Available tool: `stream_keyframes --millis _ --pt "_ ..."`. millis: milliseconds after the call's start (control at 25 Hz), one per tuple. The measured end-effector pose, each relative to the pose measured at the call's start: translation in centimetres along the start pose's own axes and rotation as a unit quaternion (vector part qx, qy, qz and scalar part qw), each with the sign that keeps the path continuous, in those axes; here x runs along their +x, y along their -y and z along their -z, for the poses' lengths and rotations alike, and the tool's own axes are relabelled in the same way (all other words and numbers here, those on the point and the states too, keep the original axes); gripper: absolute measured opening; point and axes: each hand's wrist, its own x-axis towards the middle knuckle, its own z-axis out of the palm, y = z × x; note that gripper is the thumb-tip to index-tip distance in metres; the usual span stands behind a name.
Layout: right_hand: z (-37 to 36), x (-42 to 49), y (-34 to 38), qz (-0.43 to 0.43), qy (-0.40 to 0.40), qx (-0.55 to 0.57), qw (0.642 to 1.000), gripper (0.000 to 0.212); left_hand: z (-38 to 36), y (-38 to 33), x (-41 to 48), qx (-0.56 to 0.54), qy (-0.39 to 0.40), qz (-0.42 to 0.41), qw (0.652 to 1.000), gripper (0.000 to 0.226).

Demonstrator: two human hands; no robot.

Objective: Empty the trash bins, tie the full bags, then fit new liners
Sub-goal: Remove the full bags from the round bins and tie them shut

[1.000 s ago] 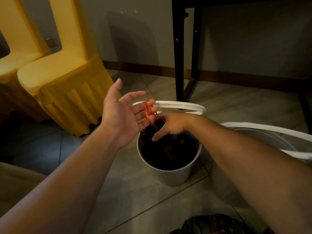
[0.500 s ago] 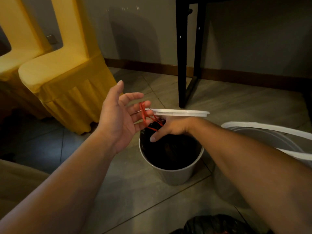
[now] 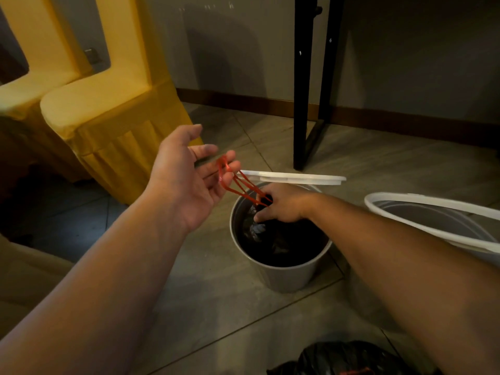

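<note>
**Drawstring stretched above the bin**

Head view: The round grey plastic bin (image 3: 284, 274) stands on the tiled floor (image 3: 216, 307) with the black plastic bag (image 3: 286, 247) inside it. The thin red plastic drawstring (image 3: 238, 186) runs from the bag up to the left hand (image 3: 186, 182) and loops over its straight, spread fingers, palm up. The right hand (image 3: 281, 204) reaches into the bin, fingers curled, and pinches the drawstring at the bag. A flat white plastic ring (image 3: 292, 177) shows at the bin's far rim.
</note>
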Motion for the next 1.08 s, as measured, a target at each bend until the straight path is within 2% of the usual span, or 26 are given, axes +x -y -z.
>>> stream_keyframes --millis 120,360,400,520,560,600,720,840,1080 --pt "-0.2 0.0 -0.4 0.005 0.006 -0.040 0.999 0.023 0.3 0.5 -0.2 0.015 0.000 0.003 1.000 0.030" --pt "0.0 0.0 -1.9 -0.010 0.006 -0.041 0.999 0.020 1.0 1.4 0.1 0.038 0.022 0.008 0.999 0.020" --pt "0.1 -0.1 -1.8 -0.014 0.015 -0.023 1.000 0.026 1.1 1.9 0.2 0.053 0.027 0.006 0.998 0.017" --pt "0.6 -0.9 -0.4 -0.023 0.057 0.089 0.994 0.061 1.9 3.0 0.7 0.066 0.029 -0.005 0.997 0.027" --pt "0.9 -1.3 0.3 -0.019 0.062 0.117 0.991 0.065 2.2 3.2 0.8 0.071 0.026 -0.009 0.997 0.029" --pt "1.2 -1.8 0.9 -0.007 0.057 0.140 0.989 0.062 2.5 3.3 0.9 0.078 0.021 -0.013 0.997 0.030" --pt "2.0 -3.0 2.2 0.034 0.006 0.173 0.984 0.038 3.3 3.5 1.2 0.087 0.004 -0.017 0.996 0.032" --pt "2.9 -4.2 2.5 0.040 -0.026 0.197 0.979 0.019 4.0 3.9 0.9 0.078 0.002 -0.010 0.997 0.033" --pt "3.4 -5.8 2.2 0.034 -0.076 0.215 0.973 0.008 4.3 4.9 0.0 0.071 -0.007 0.006 0.997 0.039"
